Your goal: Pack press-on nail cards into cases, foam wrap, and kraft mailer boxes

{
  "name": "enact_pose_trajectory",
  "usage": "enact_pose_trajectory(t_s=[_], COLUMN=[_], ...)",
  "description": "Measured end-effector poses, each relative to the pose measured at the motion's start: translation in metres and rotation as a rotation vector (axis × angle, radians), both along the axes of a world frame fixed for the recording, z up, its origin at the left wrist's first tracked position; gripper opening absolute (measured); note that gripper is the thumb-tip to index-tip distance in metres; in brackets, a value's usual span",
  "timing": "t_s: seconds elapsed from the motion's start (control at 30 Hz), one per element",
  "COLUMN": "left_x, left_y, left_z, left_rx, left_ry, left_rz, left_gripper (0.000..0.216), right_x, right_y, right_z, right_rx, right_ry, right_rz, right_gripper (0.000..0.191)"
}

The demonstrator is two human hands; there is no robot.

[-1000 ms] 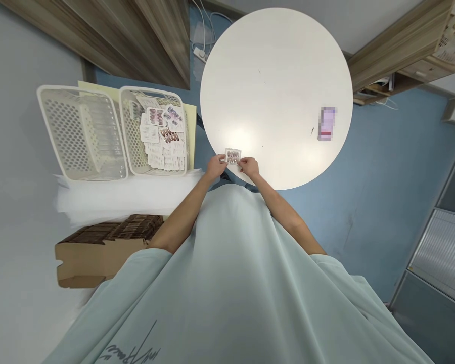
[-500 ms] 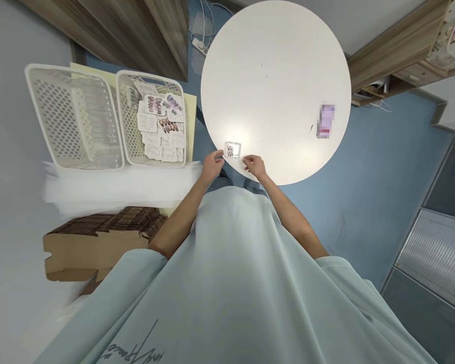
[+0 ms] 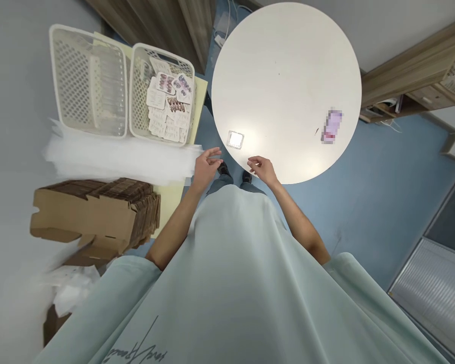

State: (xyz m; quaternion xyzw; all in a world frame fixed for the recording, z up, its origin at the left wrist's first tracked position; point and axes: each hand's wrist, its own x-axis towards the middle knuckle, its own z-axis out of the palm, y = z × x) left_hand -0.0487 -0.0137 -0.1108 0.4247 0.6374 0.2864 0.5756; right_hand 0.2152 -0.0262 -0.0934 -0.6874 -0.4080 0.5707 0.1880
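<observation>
A small clear flat case [image 3: 230,143] lies on the white round table [image 3: 284,86] near its front left edge. Bright glare covers its top, so whatever is inside cannot be made out. My left hand [image 3: 207,168] hangs just off the table's edge, below and left of the case, with thumb and fingers apart and nothing between them. Over the table's front edge is my right hand [image 3: 263,169], its fingers loosely bent and holding nothing I can see. Neither hand touches the case.
On the left stand two white perforated baskets; the right basket [image 3: 134,101] holds many cards of press-on nails [image 3: 166,83]. White sheets [image 3: 121,156] and folded cardboard boxes [image 3: 109,215] lie nearer me. A blurred purple item [image 3: 332,124] rests on the table's right side.
Both hands have drawn away from the case, my left to the left and my right slightly to the right. Glare now hides the nails seen in the case before. The view has shifted.
</observation>
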Motion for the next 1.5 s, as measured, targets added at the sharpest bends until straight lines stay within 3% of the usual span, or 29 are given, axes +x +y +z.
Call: enact_pose_trajectory(t_s=[0.23,0.47,0.63,0.77,1.03,1.2,1.37,1.5], left_x=[0.028,0.051,0.040,0.016,-0.057,-0.119,-0.165,-0.179], left_y=[-0.059,-0.117,-0.140,-0.143,-0.124,-0.107,-0.073,-0.042], left_z=[0.023,0.040,0.055,0.055,0.033,0.001,-0.042,-0.063], left_rx=[0.015,0.038,0.036,0.041,0.050,0.050,0.122,0.164], left_ry=[0.061,0.066,0.098,0.122,0.110,0.155,0.354,0.410], left_rz=[0.164,0.276,0.358,0.428,0.505,0.482,0.295,0.043], left_gripper=[0.056,0.062,0.061,0.060,0.057,0.052,0.048,0.045], right_x=[0.023,0.041,0.036,0.021,-0.039,-0.096,-0.149,-0.178], right_y=[-0.011,-0.033,-0.043,-0.045,-0.033,-0.019,-0.015,-0.018], right_z=[0.006,0.003,0.009,0.019,0.032,0.038,0.047,0.052], right_rx=[0.121,0.191,0.191,0.221,0.240,0.275,0.277,0.255], right_ry=[0.049,0.147,0.152,0.151,0.089,-0.002,-0.065,-0.094], right_rz=[0.205,0.243,0.245,0.263,0.317,0.373,0.404,0.409], right_gripper=[0.028,0.041,0.043,0.042,0.036,0.030,0.029,0.029])
